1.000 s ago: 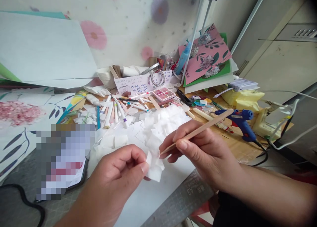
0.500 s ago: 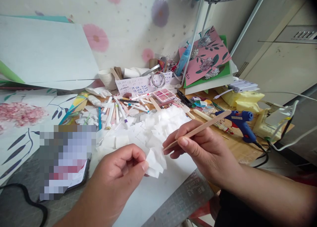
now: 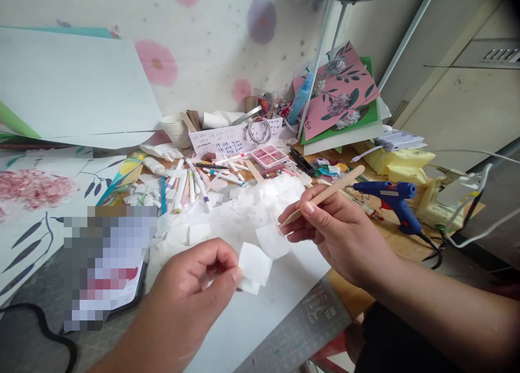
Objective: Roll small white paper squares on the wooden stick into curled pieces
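Observation:
My left hand (image 3: pixel 199 291) pinches small white tissue paper squares (image 3: pixel 255 264) between thumb and forefinger, low over a white sheet (image 3: pixel 239 329). In my right hand (image 3: pixel 333 226) is a wooden craft stick (image 3: pixel 339 186), slanted with its lower end toward the paper. A separate tissue square (image 3: pixel 273 240) sits at that lower end, by the fingertips; whether stick or fingers carry it I cannot tell. Behind both hands spreads a loose heap of white tissue pieces (image 3: pixel 264 199).
A phone with a blurred screen (image 3: pixel 140 283) lies left on a grey cutting mat (image 3: pixel 309 319). Several markers (image 3: pixel 199 186) are strewn behind the heap. At the right stands a blue glue gun (image 3: pixel 396 199) with its cord. Flower artwork (image 3: pixel 32 186) lies far left.
My right hand has drawn back up and right with the craft stick, and one tissue square has come apart from those in my left hand. The left hand has barely moved.

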Demonstrator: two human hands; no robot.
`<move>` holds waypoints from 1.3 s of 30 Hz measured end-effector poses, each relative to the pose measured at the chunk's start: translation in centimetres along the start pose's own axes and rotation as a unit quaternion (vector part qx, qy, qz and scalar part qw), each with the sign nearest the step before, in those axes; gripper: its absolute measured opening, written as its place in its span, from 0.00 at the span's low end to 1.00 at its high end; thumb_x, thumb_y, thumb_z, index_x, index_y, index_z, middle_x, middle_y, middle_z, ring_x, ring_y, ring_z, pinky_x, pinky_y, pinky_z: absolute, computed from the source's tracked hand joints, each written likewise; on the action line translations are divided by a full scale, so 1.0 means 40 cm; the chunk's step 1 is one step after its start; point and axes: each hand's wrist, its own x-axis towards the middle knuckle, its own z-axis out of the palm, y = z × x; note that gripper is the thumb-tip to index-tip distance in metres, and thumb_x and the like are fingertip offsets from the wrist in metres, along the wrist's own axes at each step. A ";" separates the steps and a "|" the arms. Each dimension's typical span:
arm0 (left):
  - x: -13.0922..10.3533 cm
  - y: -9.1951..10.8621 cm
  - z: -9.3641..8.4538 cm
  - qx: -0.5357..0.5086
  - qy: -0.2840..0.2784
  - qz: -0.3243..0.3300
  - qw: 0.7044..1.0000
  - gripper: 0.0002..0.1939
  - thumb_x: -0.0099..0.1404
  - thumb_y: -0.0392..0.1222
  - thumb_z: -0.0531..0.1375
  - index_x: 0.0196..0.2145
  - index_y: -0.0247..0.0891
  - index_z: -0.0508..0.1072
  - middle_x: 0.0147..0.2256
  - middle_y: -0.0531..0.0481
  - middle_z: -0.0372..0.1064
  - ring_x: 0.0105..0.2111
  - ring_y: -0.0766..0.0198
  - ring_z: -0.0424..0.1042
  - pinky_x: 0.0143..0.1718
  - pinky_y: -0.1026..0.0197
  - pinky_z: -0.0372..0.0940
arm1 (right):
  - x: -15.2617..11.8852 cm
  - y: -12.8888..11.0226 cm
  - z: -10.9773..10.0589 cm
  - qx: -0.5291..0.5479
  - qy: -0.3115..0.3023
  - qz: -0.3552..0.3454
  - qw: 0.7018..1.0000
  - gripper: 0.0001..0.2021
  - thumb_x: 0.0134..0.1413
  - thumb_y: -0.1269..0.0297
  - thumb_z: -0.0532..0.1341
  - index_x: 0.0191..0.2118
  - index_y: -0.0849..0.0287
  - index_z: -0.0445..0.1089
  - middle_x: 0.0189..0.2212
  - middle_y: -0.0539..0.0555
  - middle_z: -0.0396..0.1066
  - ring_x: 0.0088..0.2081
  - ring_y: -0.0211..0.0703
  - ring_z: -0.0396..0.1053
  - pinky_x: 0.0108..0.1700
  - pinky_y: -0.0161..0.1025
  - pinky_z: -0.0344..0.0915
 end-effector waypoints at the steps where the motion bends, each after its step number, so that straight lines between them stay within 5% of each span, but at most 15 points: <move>1: 0.001 -0.001 -0.001 0.003 -0.002 -0.001 1.000 0.09 0.56 0.45 0.60 0.22 0.41 0.67 0.21 0.59 0.56 0.23 0.66 0.54 0.24 0.65 0.52 | 0.002 -0.001 -0.003 -0.004 0.004 0.002 1.000 0.10 0.58 0.59 0.67 0.33 0.57 0.67 0.31 0.50 0.79 0.30 0.35 0.79 0.32 0.29 0.76; 11: 0.008 -0.020 -0.004 0.012 0.002 0.003 1.000 0.09 0.57 0.46 0.60 0.23 0.42 0.69 0.21 0.58 0.57 0.23 0.63 0.56 0.25 0.63 0.53 | 0.020 -0.011 -0.030 -0.148 0.039 -0.028 0.988 0.12 0.61 0.55 0.61 0.34 0.57 0.61 0.32 0.52 0.77 0.31 0.39 0.79 0.31 0.36 0.76; 22: 0.007 -0.022 0.000 -0.012 0.003 0.010 1.000 0.09 0.57 0.45 0.60 0.22 0.42 0.69 0.21 0.58 0.59 0.24 0.63 0.56 0.26 0.62 0.52 | 0.082 -0.016 -0.115 -0.408 0.063 -0.113 0.904 0.04 0.58 0.65 0.64 0.33 0.59 0.72 0.33 0.55 0.74 0.37 0.48 0.71 0.42 0.47 0.68; 27: 0.007 -0.028 -0.004 -0.022 -0.020 0.002 1.000 0.09 0.59 0.45 0.60 0.23 0.42 0.69 0.22 0.57 0.60 0.25 0.63 0.57 0.26 0.62 0.53 | 0.034 -0.040 -0.048 -0.361 0.062 -0.164 0.916 0.05 0.63 0.63 0.60 0.36 0.56 0.68 0.36 0.54 0.73 0.40 0.46 0.72 0.43 0.45 0.70; 30: 0.011 -0.033 -0.005 -0.032 -0.040 -0.008 0.999 0.10 0.59 0.46 0.60 0.23 0.42 0.70 0.22 0.56 0.63 0.25 0.63 0.59 0.27 0.62 0.55 | -0.018 -0.048 0.019 -0.217 -0.086 -0.105 0.967 0.04 0.65 0.63 0.59 0.37 0.55 0.67 0.36 0.54 0.76 0.37 0.43 0.75 0.39 0.41 0.73; 32: 0.013 -0.035 -0.005 -0.050 -0.040 -0.011 0.998 0.09 0.58 0.46 0.61 0.23 0.42 0.71 0.21 0.56 0.65 0.25 0.62 0.61 0.28 0.61 0.57 | -0.040 -0.043 0.048 -0.204 -0.129 -0.075 0.967 0.03 0.64 0.66 0.60 0.37 0.57 0.67 0.36 0.55 0.77 0.37 0.40 0.74 0.39 0.38 0.71; 39: 0.004 -0.032 -0.003 -0.134 -0.046 -0.002 0.990 0.08 0.57 0.44 0.62 0.23 0.42 0.72 0.22 0.54 0.68 0.27 0.61 0.64 0.29 0.61 0.60 | -0.037 -0.013 0.061 -0.113 -0.151 -0.029 0.982 0.06 0.65 0.62 0.59 0.36 0.58 0.66 0.35 0.55 0.76 0.37 0.39 0.75 0.36 0.36 0.72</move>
